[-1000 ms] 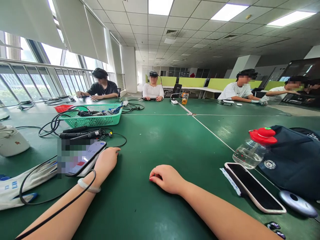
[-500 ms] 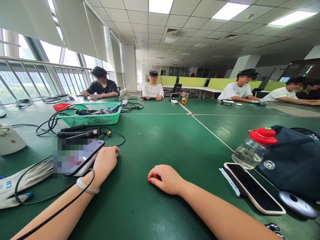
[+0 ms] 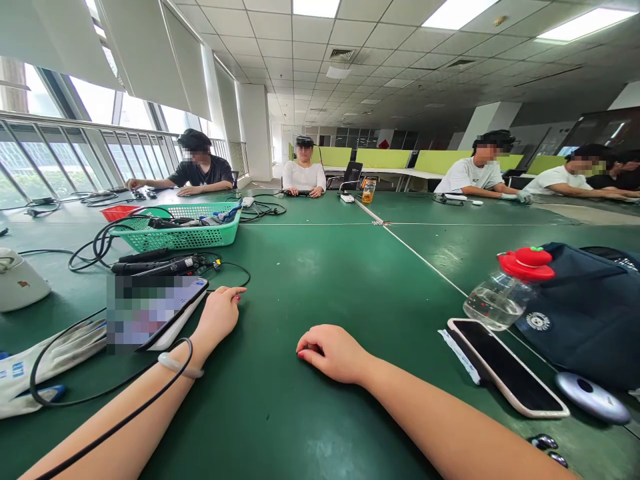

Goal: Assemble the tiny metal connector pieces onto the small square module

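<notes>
My left hand [image 3: 223, 312] rests on the green table just right of a propped smartphone [image 3: 193, 288], whose screen is partly blurred out. A finger stretches to the right while the others bend under; I see nothing held. A pale bangle [image 3: 177, 365] circles that wrist, and a black cable [image 3: 145, 427] crosses the forearm. My right hand [image 3: 333, 353] lies on its side on the tabletop, its fingers curled into a loose fist with no object visible inside. Bare table separates the two hands.
At left are a green basket [image 3: 180, 237], black devices [image 3: 155, 267], white gloves [image 3: 55, 363] and a white pot [image 3: 20, 280]. To the right stand a red-lidded bottle [image 3: 495, 303], a second phone [image 3: 510, 367], a mouse [image 3: 593, 398] and a dark bag [image 3: 585, 320]. Several people sit around the table.
My left hand has shifted slightly right, away from the phone, and one finger has straightened. My right hand stays put. A person in black at the far left has reached an arm sideways.
</notes>
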{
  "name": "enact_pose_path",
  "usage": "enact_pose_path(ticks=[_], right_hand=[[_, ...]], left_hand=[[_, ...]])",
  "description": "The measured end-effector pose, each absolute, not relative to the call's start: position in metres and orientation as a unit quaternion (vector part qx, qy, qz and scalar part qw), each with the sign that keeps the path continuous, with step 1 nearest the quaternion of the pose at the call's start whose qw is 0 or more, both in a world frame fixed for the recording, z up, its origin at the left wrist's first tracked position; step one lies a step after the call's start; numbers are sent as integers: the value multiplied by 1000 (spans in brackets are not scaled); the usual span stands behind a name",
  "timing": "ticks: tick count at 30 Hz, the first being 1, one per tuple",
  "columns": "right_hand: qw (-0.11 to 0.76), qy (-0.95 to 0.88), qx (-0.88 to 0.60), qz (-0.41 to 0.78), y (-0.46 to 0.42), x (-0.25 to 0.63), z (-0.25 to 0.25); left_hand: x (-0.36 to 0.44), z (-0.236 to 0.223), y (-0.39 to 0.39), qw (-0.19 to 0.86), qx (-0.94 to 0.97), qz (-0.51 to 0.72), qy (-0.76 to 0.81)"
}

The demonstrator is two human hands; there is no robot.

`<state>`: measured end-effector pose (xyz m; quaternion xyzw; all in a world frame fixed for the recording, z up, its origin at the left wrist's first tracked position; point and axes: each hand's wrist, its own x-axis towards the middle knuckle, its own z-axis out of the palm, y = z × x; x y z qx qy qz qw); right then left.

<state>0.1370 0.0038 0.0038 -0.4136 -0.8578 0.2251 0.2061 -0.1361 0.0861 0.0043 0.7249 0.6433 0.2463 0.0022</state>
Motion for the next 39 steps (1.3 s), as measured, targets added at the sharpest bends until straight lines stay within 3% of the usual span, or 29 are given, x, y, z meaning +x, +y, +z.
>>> enact_pose_path(ticks=[10, 15, 19, 25, 33, 39], right_hand=[[244, -794, -465, 308, 11, 135, 3], [259, -755, -522, 301, 16, 130, 2], [251, -771, -517, 274, 16, 127, 0], [242, -786, -502, 266, 14, 127, -1], [255, -798, -496, 230, 14, 127, -2], [314, -746, -494, 316, 15, 129, -2]], left_hand=[[-108, 7, 79, 172, 715, 265, 624], [-60, 10, 39, 292, 754, 351, 472], [-43, 18, 15, 279, 788, 366, 409], [-47, 18, 17, 261, 756, 311, 514], [-50, 14, 21, 344, 731, 341, 481], [-60, 16, 32, 301, 718, 335, 531]])
